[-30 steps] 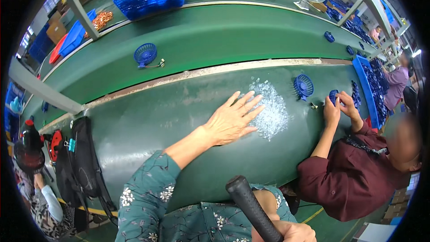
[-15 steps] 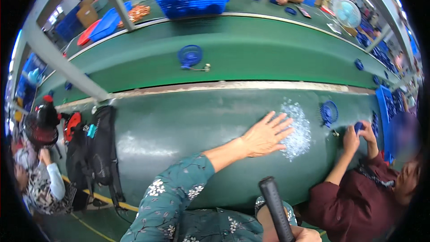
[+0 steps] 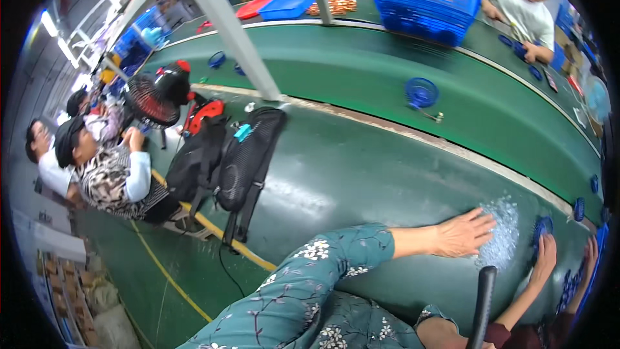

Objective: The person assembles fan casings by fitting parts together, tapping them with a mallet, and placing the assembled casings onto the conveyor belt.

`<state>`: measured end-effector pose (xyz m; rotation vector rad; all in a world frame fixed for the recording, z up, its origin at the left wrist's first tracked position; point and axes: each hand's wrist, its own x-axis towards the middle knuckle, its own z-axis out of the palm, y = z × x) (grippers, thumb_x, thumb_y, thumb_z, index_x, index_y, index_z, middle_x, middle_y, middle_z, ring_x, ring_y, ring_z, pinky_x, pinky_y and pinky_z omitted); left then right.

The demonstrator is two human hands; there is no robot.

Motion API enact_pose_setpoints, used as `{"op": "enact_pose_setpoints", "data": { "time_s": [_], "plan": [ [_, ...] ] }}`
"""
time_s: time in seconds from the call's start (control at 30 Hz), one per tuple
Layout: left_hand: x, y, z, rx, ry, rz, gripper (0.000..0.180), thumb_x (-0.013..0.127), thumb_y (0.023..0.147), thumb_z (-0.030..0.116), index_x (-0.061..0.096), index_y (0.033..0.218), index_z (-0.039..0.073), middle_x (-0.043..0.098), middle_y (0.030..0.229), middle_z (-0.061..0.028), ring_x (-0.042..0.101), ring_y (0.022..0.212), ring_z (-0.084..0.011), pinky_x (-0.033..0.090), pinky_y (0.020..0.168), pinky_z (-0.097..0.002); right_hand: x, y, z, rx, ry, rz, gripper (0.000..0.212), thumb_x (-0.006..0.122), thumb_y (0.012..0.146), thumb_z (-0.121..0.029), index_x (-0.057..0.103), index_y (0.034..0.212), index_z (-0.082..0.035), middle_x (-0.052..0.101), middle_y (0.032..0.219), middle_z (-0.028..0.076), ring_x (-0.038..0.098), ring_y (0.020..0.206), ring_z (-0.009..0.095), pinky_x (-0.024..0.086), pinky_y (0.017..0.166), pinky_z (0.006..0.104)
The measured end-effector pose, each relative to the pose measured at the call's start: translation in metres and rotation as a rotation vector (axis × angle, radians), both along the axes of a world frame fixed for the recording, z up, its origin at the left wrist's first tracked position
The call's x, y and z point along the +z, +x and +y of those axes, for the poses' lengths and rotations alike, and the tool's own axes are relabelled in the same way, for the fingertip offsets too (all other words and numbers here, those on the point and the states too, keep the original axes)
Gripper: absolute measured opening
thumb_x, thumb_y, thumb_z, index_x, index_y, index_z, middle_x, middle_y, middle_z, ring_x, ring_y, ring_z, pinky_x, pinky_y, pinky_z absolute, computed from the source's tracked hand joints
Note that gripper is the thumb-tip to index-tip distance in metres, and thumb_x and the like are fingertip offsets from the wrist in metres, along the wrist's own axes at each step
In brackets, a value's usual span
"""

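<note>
My left hand (image 3: 464, 234) lies palm down on the green tabletop, fingers spread, empty. Its fingertips touch the left edge of a scattered pile of small clear, pale bits (image 3: 500, 232), too small to name. A black ribbed handle (image 3: 482, 304) rises from the lower edge. My right hand (image 3: 475, 344) seems closed round its base; the frame cuts off most of the fingers and the handle's lower end. Just right of the pile, a co-worker's hand (image 3: 546, 255) touches a blue round fan part (image 3: 542, 227).
Black bags (image 3: 248, 161) lie on the table's left part, beside a black and red fan (image 3: 155, 98). A grey post (image 3: 226, 32) stands at the conveyor (image 3: 349, 81), which carries a blue fan part (image 3: 422, 92). Beyond it stands a blue basket (image 3: 423, 6). People sit left and opposite.
My view has swung left, shifting the scene rightward. My left hand stays at the pile's edge. The co-worker's hands have parted, one now on the blue fan part.
</note>
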<state>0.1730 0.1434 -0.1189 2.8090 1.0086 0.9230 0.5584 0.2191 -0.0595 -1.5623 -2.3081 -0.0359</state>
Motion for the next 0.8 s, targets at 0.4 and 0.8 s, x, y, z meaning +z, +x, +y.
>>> {"op": "enact_pose_setpoints", "data": {
  "time_s": [0.4, 0.8],
  "plan": [
    [0.000, -0.029, -0.025, 0.102, 0.019, 0.032, 0.061, 0.048, 0.096, 0.043, 0.045, 0.137, -0.002, 0.036, 0.148, -0.0228, 0.030, 0.141, -0.0354, 0.015, 0.118, -0.0516, -0.019, 0.005, 0.010, 0.072, -0.040, 0.211, 0.029, 0.034, 0.094, -0.003, 0.049, 0.119, 0.003, 0.053, 0.119, 0.010, 0.053, 0.106, 0.017, 0.039, 0.087, 0.0227],
    [0.026, -0.059, -0.031, 0.102, -0.101, 0.027, 0.063, 0.059, 0.091, 0.036, 0.041, 0.139, -0.002, 0.033, 0.149, -0.0235, 0.030, 0.140, -0.0382, 0.023, 0.114, -0.0535, 0.184, -0.324, -0.191, 0.728, 1.078, 1.632, 0.031, 0.038, 0.099, -0.010, 0.046, 0.128, -0.008, 0.037, 0.062, -0.002, 0.030, 0.036, 0.006, 0.033, 0.033, 0.0222]
  ]
}}
